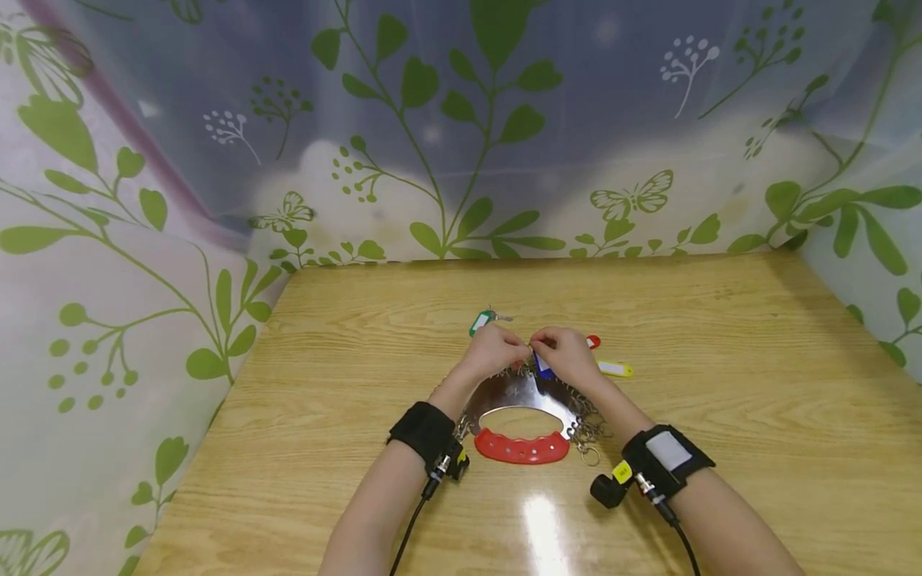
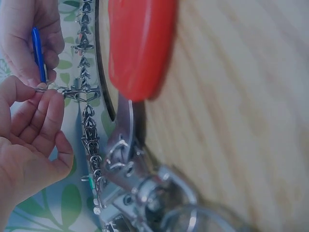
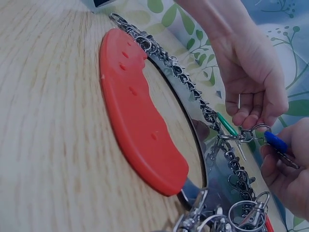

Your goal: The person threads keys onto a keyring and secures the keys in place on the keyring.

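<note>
A curved metal key holder (image 1: pixel 515 390) with a red handle (image 1: pixel 522 448) lies on the table, its outer edge lined with small metal clips (image 2: pixel 89 121). Above its far edge the two hands meet. My left hand (image 1: pixel 495 352) pinches a small metal ring (image 3: pixel 262 127) that joins one of the clips. Between thumb and fingers, my right hand (image 1: pixel 569 356) holds a blue key tag (image 3: pixel 275 141) with a key (image 3: pixel 288 160) beside it. In the left wrist view that tag (image 2: pixel 38 55) appears edge-on, close to the ring.
Beyond the holder lies a green key tag (image 1: pixel 480 322) with its key. A red tag (image 1: pixel 593 342) and a yellow tag (image 1: pixel 615 369) rest to the right. Loose rings and clips (image 1: pixel 591 432) bunch at the holder's right end. A leaf-patterned curtain (image 1: pixel 446 160) stands behind the table (image 1: pixel 346 344).
</note>
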A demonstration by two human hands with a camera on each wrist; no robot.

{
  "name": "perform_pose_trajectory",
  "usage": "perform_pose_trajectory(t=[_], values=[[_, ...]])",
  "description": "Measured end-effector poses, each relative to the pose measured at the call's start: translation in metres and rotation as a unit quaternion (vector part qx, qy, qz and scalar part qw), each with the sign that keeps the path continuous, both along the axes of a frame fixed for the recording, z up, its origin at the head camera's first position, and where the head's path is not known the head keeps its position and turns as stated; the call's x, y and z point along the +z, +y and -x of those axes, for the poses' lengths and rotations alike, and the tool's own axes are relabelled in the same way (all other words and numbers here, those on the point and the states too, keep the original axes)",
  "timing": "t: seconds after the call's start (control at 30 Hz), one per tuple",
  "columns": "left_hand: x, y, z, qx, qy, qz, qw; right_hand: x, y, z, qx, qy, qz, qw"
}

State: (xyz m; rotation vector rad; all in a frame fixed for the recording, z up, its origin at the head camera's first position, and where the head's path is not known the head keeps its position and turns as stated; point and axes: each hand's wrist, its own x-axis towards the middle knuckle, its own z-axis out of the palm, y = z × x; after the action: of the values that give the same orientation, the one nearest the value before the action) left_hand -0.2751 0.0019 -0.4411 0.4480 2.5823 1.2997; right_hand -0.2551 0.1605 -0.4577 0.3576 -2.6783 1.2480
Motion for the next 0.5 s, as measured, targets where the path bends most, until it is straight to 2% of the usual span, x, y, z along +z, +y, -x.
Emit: perform_pose_trajectory(t=[0.33, 0.5], values=[[-0.0003, -0.0003, -0.0002, 0.003, 0.010, 0.015, 0.9998, -0.0016, 0.0002, 0.0001, 0.022, 0.032, -0.014, 0.999], [0.0021, 0.0004, -0.0019, 0.001, 0.013, 0.020, 0.9997, -0.0035, 0.0014, 0.0013, 0.014, 0.009, 0.008, 1.000]])
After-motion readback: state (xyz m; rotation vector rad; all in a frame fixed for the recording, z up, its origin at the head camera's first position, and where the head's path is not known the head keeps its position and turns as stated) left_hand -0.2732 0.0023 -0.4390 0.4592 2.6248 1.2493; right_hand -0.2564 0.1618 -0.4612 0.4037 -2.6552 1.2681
